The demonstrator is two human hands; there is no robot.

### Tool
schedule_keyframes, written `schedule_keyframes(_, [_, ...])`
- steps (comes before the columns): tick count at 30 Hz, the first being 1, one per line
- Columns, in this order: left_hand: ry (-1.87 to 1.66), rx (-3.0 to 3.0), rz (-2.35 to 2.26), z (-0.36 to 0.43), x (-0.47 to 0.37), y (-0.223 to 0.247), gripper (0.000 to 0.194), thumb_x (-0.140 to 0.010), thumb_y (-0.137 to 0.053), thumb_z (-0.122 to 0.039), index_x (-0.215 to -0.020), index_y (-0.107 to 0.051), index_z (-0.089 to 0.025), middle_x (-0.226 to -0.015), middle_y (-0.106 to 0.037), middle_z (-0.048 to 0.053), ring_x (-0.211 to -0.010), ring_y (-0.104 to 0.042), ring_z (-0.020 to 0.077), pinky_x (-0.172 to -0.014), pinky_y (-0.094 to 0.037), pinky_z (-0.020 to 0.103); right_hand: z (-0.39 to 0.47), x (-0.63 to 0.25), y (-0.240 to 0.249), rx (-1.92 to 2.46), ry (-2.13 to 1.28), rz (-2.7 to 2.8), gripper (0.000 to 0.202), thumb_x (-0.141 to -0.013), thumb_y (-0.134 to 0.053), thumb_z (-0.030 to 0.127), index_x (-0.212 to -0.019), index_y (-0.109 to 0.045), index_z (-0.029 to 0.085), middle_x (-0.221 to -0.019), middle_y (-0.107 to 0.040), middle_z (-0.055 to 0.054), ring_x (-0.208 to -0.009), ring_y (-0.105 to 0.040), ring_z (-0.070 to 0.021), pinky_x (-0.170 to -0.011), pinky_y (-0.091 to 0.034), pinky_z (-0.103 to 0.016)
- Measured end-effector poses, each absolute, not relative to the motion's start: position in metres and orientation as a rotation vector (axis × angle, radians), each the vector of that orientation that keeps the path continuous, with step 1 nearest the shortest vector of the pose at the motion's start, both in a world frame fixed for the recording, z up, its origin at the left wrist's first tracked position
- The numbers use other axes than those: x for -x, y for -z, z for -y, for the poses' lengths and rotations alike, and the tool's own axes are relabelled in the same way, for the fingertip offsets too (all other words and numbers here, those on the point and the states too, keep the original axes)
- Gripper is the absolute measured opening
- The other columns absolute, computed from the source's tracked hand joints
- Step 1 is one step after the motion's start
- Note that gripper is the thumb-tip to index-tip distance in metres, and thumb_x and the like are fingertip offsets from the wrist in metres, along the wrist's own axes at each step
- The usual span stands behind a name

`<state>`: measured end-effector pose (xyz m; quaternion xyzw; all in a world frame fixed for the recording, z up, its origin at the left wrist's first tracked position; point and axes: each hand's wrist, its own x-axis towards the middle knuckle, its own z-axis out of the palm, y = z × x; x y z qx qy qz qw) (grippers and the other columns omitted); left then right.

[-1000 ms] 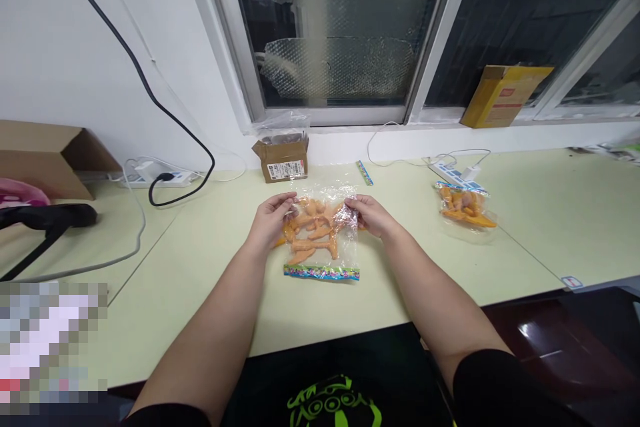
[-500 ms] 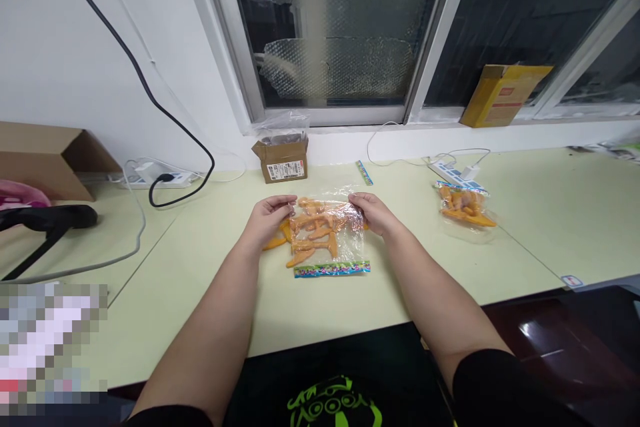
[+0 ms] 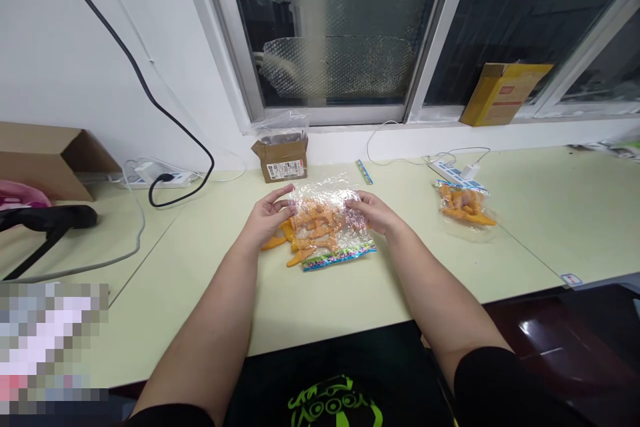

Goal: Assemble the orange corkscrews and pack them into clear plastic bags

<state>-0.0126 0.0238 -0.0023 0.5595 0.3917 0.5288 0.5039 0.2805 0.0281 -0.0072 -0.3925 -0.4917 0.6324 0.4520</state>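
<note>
Between my hands is a clear plastic bag with a blue-and-green printed strip along its near edge. Orange toy pieces show through the film, and some stick out past its left side onto the table. My left hand has its fingers closed at the bag's left edge. On the right edge my right hand pinches the film between thumb and fingers. Whether any piece lies inside this bag, I cannot tell. A second clear bag, filled with orange pieces, lies to the right on the table.
A small open cardboard box stands by the window wall. A torn printed strip lies beyond my hands. Power strips sit along the wall. A larger box and a black handle are at the left. A yellow carton leans against the window.
The bag has tilted, its printed strip shifting slightly right and away from me. Its far edge has risen, and both hands still hold its sides. The orange pieces stay in place.
</note>
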Motion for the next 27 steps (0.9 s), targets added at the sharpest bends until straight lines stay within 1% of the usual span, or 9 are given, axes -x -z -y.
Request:
schedule_keyframes(3, [-1.382,-1.316,-0.894,-0.024,0.008,0.003,0.071,-0.071,-0.091,-0.034,-0.137,-0.066,-0.027,-0.131,-0.069,0.010,-0.113,-0.069,0.0228,-0.097,-0.060,0.037,-0.034,-0.285,0.001,0.986,-1.474,1.228,0.047,-0.064,-0.088,0.055,-0.087,-0.067,0.020,-0.087,-0.074,-0.007,-0.066,-0.065,-0.0183,-0.056,-0.048,-0.029])
schedule_keyframes(6, [-1.435,-1.312,-0.864,-0.023,0.005,0.004,0.061,-0.075,-0.086,-0.033,-0.133,-0.066,-0.029,-0.156,-0.051,0.009,-0.122,-0.066,0.0225,-0.102,-0.058,0.038,-0.054,-0.300,-0.015,1.008,-1.224,1.174,0.058,-0.076,-0.076,0.066,-0.115,-0.068,0.024,-0.102,-0.075,-0.010,-0.077,-0.070,-0.0231,-0.059,-0.049,-0.031])
schedule_keyframes(8, [-1.444,-1.339,-0.883,-0.024,0.003,0.005,0.056,-0.077,-0.083,-0.033,-0.130,-0.066,-0.027,-0.153,-0.053,0.010,-0.117,-0.066,0.0210,-0.101,-0.059,0.038,-0.073,-0.314,-0.030,1.015,-1.029,1.210,0.066,-0.088,-0.058,0.073,-0.136,-0.058,0.028,-0.111,-0.073,-0.011,-0.088,-0.071,-0.0255,-0.067,-0.054,-0.036])
schedule_keyframes(10, [-1.443,-1.378,-0.908,-0.024,0.002,0.006,0.051,-0.077,-0.081,-0.033,-0.126,-0.066,-0.025,-0.145,-0.059,0.011,-0.112,-0.066,0.0204,-0.098,-0.059,0.038,-0.094,-0.329,-0.046,1.041,-0.763,1.290,0.064,-0.097,-0.045,0.070,-0.148,-0.049,0.032,-0.123,-0.069,-0.011,-0.100,-0.069,-0.0257,-0.077,-0.055,-0.039])
schedule_keyframes(14, [-1.471,-1.465,-0.993,-0.024,-0.001,0.010,0.036,-0.079,-0.077,-0.032,-0.113,-0.069,-0.021,-0.124,-0.068,0.010,-0.106,-0.065,0.0213,-0.091,-0.059,0.037,-0.131,-0.339,-0.060,1.163,-0.237,1.543,0.052,-0.107,-0.036,0.049,-0.150,-0.053,0.027,-0.128,-0.063,-0.012,-0.114,-0.060,-0.0243,-0.100,-0.049,-0.042])
schedule_keyframes(17, [-1.499,-1.617,-1.119,-0.021,-0.002,0.013,0.021,-0.083,-0.071,-0.029,-0.102,-0.071,-0.021,-0.106,-0.070,0.008,-0.099,-0.065,0.0217,-0.089,-0.057,0.037,-0.151,-0.325,-0.047,1.384,0.048,1.821,0.048,-0.106,-0.038,0.036,-0.147,-0.060,0.025,-0.127,-0.060,-0.015,-0.119,-0.054,-0.0293,-0.110,-0.042,-0.050])
schedule_keyframes(20, [-1.415,-1.922,-1.198,-0.019,0.000,0.014,0.013,-0.087,-0.064,-0.024,-0.098,-0.071,-0.023,-0.101,-0.070,0.007,-0.093,-0.065,0.0223,-0.088,-0.055,0.038,-0.165,-0.307,-0.019,1.613,0.067,2.158,0.050,-0.106,-0.039,0.038,-0.154,-0.052,0.032,-0.141,-0.056,-0.016,-0.130,-0.050,-0.0358,-0.112,-0.038,-0.059])
schedule_keyframes(22, [-1.320,-2.097,-1.195,-0.018,0.003,0.015,0.014,-0.088,-0.061,-0.023,-0.097,-0.072,-0.024,-0.099,-0.070,0.007,-0.094,-0.065,0.0234,-0.089,-0.054,0.039,-0.173,-0.299,0.001,1.754,-0.095,2.368,0.054,-0.106,-0.038,0.041,-0.160,-0.044,0.036,-0.153,-0.049,-0.015,-0.139,-0.045,-0.0389,-0.114,-0.035,-0.064])
schedule_keyframes(27, [-1.226,-2.237,-1.178,-0.021,0.006,0.021,0.018,-0.090,-0.058,-0.019,-0.101,-0.071,-0.025,-0.100,-0.071,0.007,-0.095,-0.066,0.0244,-0.089,-0.053,0.039,-0.196,-0.292,0.029,1.826,-0.369,2.526,0.057,-0.106,-0.034,0.047,-0.161,-0.041,0.035,-0.165,-0.041,-0.014,-0.148,-0.043,-0.0389,-0.118,-0.030,-0.069])
